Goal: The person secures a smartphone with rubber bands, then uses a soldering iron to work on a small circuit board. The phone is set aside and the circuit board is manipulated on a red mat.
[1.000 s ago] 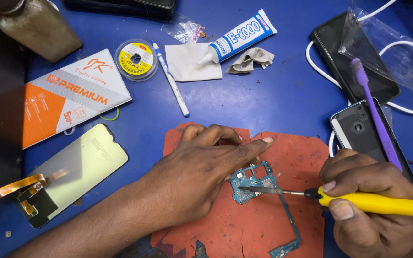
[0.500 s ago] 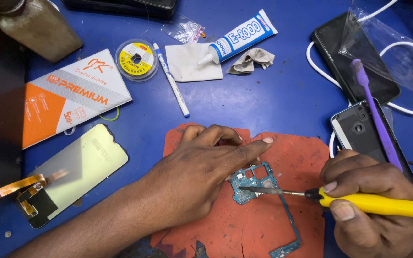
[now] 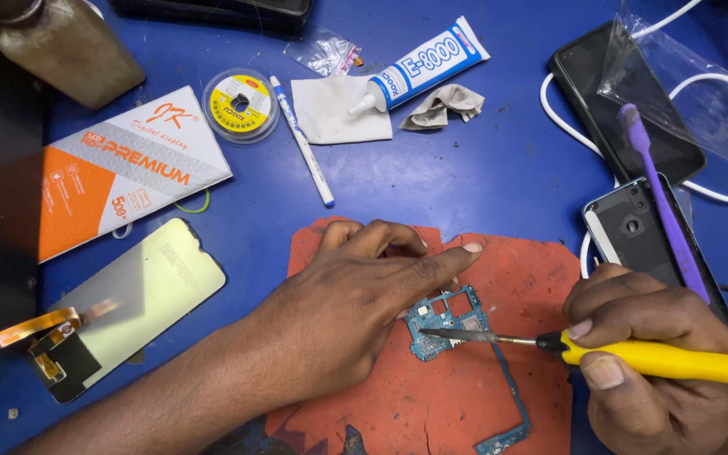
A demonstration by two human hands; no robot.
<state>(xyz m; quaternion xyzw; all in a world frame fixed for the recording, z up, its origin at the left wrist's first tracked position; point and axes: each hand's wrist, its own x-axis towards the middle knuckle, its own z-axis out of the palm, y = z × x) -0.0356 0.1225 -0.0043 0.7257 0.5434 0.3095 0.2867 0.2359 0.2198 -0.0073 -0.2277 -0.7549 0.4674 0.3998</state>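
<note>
A teal phone circuit board lies on a worn red mat. My left hand rests flat on the mat with its fingers stretched over the board's upper edge, pressing it down. My right hand grips a yellow-handled tool whose metal tip reaches left and touches the top of the board.
On the blue table: a phone screen with an orange flex cable, an orange and white box, a yellow wire spool, a white pen, a glue tube, a cloth, two phones with a purple brush, and white cable.
</note>
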